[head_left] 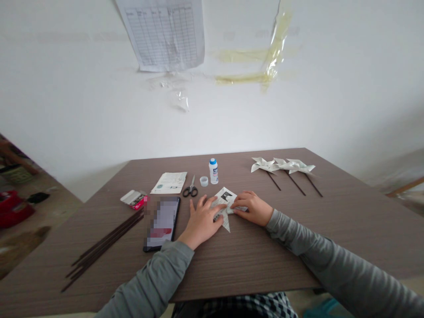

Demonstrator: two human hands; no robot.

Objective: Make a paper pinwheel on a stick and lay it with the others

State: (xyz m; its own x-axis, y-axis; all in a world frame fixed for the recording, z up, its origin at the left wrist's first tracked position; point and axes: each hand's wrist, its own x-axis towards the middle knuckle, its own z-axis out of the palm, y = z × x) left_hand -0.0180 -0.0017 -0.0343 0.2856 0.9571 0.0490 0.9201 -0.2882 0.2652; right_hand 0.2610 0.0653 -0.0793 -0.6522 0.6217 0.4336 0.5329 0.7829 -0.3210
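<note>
A piece of printed paper (226, 194), cut and partly folded with a pointed flap toward the table's front edge, lies on the table between my hands. My left hand (206, 221) rests on its left side, fingers spread and fingertips on the paper. From the right, my right hand (254, 207) pinches the paper's right part between thumb and fingers, which hide some of that edge. Just beyond the paper stand a white glue bottle with a blue cap (213, 171) and a small clear plastic cup (204, 181). Scissors (190, 189) lie left of the cup.
A phone (162, 224) lies left of my left hand, beside several dark sticks (102, 245). Behind them are a small red-and-white box (134, 199) and a stack of paper squares (169, 183). Three paper pinwheels (264, 164) on sticks lie at back right, near the wall (232, 123).
</note>
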